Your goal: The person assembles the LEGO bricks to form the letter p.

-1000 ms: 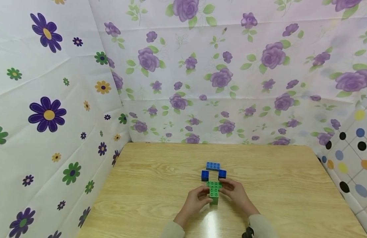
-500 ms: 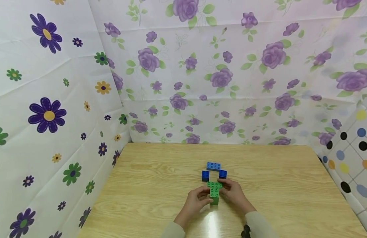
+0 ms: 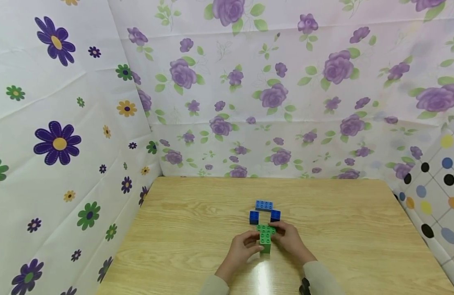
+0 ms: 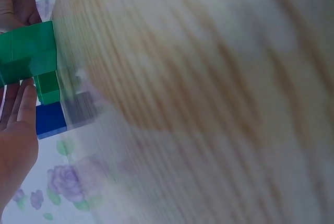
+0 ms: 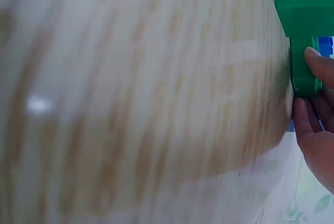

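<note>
A stack of green toy building bricks (image 3: 265, 237) stands on the table in a T shape, its stem towards me and its crossbar at the far end. My left hand (image 3: 240, 248) grips the stem's left side, thumb near the front and fingers further back. On the other side, my right hand (image 3: 290, 241) pinches the small green brick (image 5: 301, 78) at the crossbar's right end between thumb (image 5: 321, 65) and fingers. In the left wrist view, the large green brick (image 4: 31, 49) lies between parts of the left hand. The stack's underside is hidden.
Just beyond the green bricks lie two dark blue bricks, one left (image 3: 254, 218) and one right (image 3: 276, 215), the right one close to my right fingertips. A lighter blue brick (image 3: 264, 205) lies behind them. Flowered cloth (image 3: 219, 164) hangs behind the wooden table (image 3: 190, 229).
My right hand and wrist have shifted slightly to the left since the first frame. The left hand, the green bricks and the blue bricks look almost still.
</note>
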A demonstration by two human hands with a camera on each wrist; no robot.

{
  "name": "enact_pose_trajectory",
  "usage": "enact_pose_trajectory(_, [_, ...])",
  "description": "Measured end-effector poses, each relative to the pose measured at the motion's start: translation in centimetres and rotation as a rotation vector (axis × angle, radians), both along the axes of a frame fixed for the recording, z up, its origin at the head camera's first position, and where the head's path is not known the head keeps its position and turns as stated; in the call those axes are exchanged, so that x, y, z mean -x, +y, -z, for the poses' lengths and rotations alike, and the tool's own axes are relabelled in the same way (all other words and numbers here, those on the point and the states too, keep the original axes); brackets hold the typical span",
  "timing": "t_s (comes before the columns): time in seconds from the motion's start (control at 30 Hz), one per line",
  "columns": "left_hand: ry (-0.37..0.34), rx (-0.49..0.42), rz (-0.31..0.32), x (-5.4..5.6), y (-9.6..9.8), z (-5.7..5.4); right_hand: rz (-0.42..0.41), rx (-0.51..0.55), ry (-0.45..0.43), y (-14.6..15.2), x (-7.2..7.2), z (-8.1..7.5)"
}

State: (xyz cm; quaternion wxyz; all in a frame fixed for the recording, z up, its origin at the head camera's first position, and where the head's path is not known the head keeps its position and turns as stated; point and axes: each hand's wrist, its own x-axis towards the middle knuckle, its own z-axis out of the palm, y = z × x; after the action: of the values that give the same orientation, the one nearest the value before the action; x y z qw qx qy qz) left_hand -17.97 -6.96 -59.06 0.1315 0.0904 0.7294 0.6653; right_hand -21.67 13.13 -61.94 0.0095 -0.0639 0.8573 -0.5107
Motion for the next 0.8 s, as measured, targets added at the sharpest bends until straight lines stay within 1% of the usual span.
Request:
enact_pose_trajectory(0.2, [0.002, 0.014, 0.007, 0.1, 0.0, 0.1, 0.011, 0.018, -0.006, 0.1, -0.3, -0.3])
enact_pose_trajectory(0.37, [0.004, 0.009, 0.022, 0.2, -0.1, 0.4, 0.019, 0.045, -0.016, 0.1, -0.6, -1.2])
enact_pose_trajectory(0.57, [0.016, -0.006, 0.034, 0.3, -0.1, 0.4, -0.014, 0.097, -0.016, 0.5, -0.8, -2.1])
enact_pose_trajectory(0.8, [0.026, -0.014, 0.044, 0.3, -0.1, 0.5, -0.019, 0.094, -0.021, 1.3, -0.8, -2.5])
